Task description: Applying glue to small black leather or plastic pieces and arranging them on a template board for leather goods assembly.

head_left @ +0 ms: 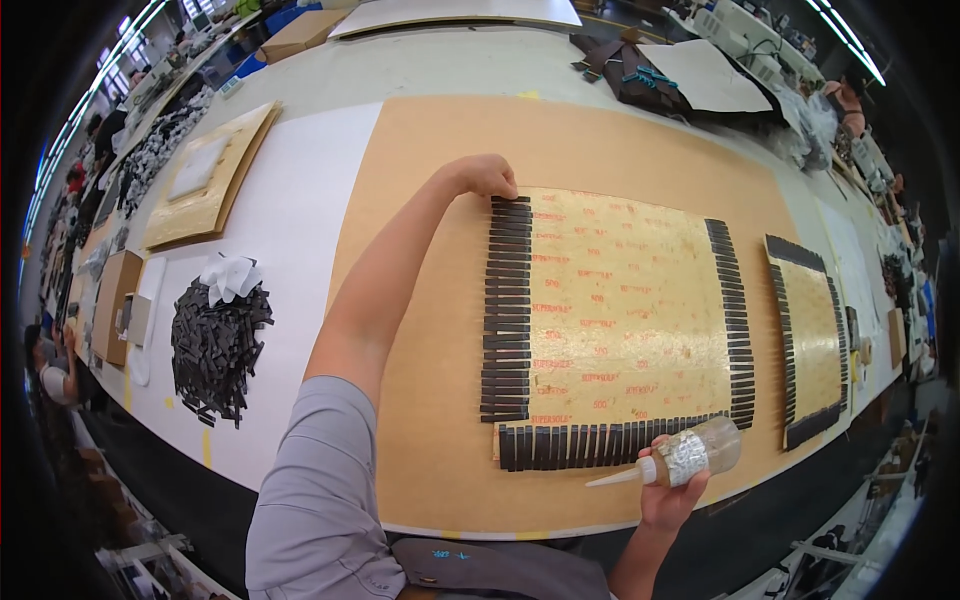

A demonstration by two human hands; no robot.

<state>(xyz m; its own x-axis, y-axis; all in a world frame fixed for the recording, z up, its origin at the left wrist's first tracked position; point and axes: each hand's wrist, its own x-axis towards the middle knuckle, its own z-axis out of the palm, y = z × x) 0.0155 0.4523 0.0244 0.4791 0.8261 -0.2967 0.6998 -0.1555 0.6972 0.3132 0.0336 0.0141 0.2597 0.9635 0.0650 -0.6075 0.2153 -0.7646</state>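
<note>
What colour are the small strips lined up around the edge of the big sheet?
The strips are black, bordering the translucent yellowish sheet; the head view shows them best.

Glue bottle (692,455) at 5 o'clock: clear, white nozzle, silvery label wrapped round it. Brown cardboard box (300,34) sat at 11 o'clock, flat, at table's far edge.

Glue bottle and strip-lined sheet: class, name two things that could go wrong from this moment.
1. The right hand holds the glue bottle on its side, nozzle pointing left just below the bottom row of dark strips; glue might drip onto the brown board.
2. The left hand presses the top of the left strip column; a push could knock those close-packed strips askew.
</note>
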